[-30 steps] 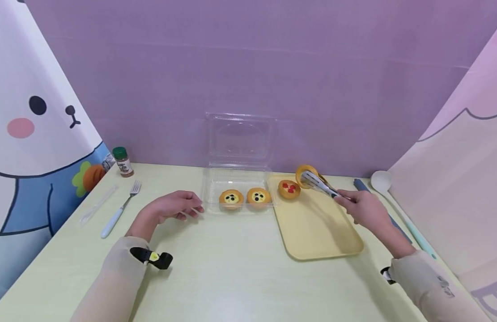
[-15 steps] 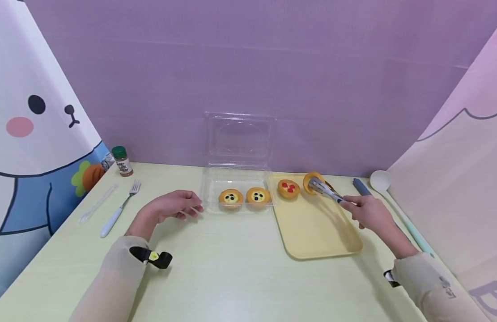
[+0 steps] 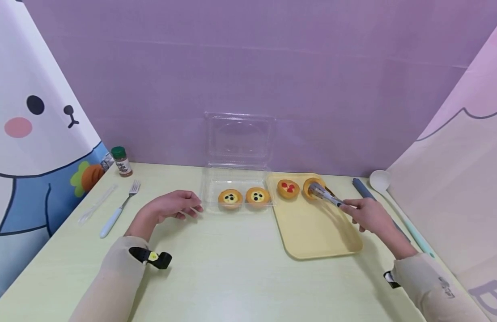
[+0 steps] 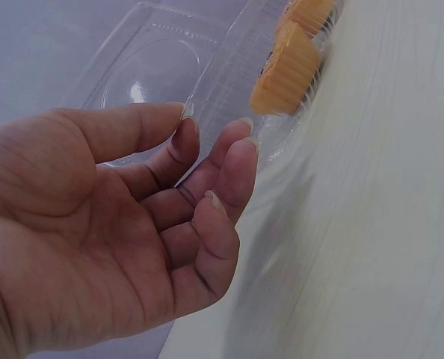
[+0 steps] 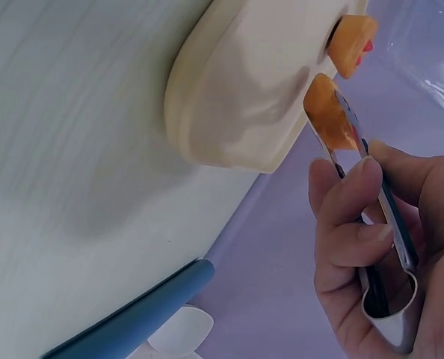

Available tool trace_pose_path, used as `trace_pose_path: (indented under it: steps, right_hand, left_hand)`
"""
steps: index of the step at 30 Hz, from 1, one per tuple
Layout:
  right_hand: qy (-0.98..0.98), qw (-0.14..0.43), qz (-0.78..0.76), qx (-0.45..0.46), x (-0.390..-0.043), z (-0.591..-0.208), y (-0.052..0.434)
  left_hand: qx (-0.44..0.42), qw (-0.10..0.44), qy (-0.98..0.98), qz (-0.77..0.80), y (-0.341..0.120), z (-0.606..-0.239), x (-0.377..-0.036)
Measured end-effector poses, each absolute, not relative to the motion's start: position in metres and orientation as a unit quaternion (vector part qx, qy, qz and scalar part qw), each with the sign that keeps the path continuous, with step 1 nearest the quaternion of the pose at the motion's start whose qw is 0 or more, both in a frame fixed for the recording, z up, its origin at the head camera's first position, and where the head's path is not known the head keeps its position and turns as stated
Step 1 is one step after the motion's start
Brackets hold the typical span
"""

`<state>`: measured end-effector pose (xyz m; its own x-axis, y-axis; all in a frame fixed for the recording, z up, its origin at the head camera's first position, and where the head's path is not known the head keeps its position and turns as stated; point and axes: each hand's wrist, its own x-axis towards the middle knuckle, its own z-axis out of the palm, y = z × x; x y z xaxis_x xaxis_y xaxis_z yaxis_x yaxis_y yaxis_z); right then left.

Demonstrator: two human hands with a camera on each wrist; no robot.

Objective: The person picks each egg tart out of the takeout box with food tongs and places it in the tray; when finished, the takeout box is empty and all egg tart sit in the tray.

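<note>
The right hand [image 3: 367, 215] is curled around a pair of shiny metal tongs [image 3: 325, 195], fingers and thumb squeezing the two arms together, and the tips of the tongs clasp a small round orange tart shell [image 3: 312, 188] at the far right corner of a pale yellow rectangular plastic tray [image 3: 316, 232]. The wrist view shows the tongs gripping the tart's edge, but whether the tart rests on the tray or hangs just above it cannot be told. Just to the left of it on the tray sits a second orange tart with red topping [image 3: 288, 188]. Left of the tray, touching its far left edge, stands a clear plastic hinged box [image 3: 237, 179] with its lid raised against the purple wall; two orange tarts with yellow filling and dark dots [image 3: 243, 197] sit side by side along its near edge. The left hand [image 3: 172, 206] lies on the pale green surface [image 3: 232, 268] just left of the box, fingers loosely bent and holding nothing, fingertips close to the box's wall. Farther left lie a fork with a light blue handle [image 3: 120, 209] and a small brown spice jar with a green cap [image 3: 122, 162]. To the right of the tray lie a dark blue flat handle [image 3: 363, 188] and a white spoon [image 3: 380, 180].
</note>
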<state>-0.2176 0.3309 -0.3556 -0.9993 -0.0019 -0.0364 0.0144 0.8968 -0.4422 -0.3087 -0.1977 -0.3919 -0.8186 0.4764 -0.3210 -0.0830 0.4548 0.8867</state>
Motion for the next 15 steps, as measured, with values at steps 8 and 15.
trace_pose_path:
  steps: [8, 15]
  right_hand:
    - [0.97, 0.035, -0.239, 0.016, -0.2178, -0.3584, 0.3297]
    - [0.97, 0.038, -0.241, 0.019, -0.2179, -0.3588, 0.3289]
  left_hand:
    - [0.125, 0.277, 0.805, 0.509, -0.1985, -0.3919, -0.3081]
    - [0.124, 0.276, 0.806, 0.509, -0.1985, -0.3922, -0.3087]
